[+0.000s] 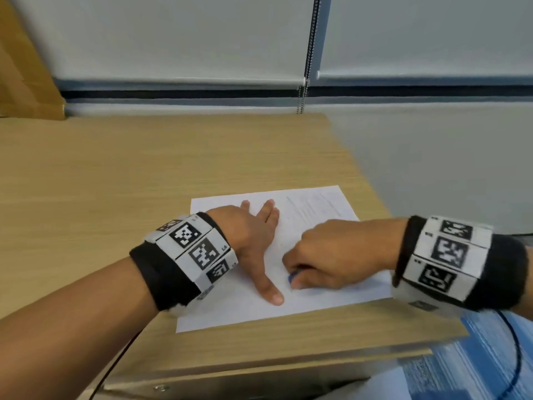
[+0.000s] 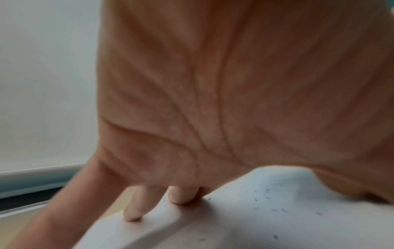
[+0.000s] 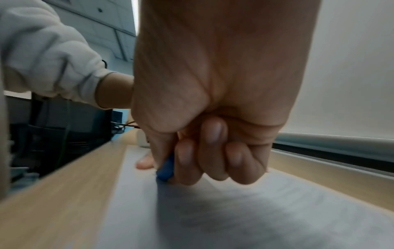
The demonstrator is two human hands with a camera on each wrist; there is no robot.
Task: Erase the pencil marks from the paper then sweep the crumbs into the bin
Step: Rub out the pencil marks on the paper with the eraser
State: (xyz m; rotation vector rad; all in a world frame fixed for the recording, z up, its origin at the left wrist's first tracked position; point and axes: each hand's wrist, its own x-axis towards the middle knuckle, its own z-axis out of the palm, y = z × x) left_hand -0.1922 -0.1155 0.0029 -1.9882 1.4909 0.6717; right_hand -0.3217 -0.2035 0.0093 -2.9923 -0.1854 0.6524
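Note:
A white sheet of paper (image 1: 314,209) lies on the wooden desk (image 1: 115,168), faint pencil marks (image 1: 310,210) on its far part. My left hand (image 1: 256,241) lies flat on the sheet, fingers spread, thumb pointing toward me. My right hand (image 1: 314,261) grips a blue eraser (image 1: 293,277) whose tip touches the paper beside the left thumb. In the right wrist view the eraser (image 3: 165,169) sits between thumb and curled fingers. In the left wrist view dark crumbs (image 2: 275,208) are scattered on the paper (image 2: 234,227) under the palm. No bin is in view.
The desk's right edge (image 1: 375,180) runs close past the paper, with grey floor beyond. A cardboard sheet (image 1: 26,76) leans at the far left. Window blinds with a bead chain (image 1: 307,53) stand behind the desk. A black cable (image 1: 516,356) hangs by my right wrist.

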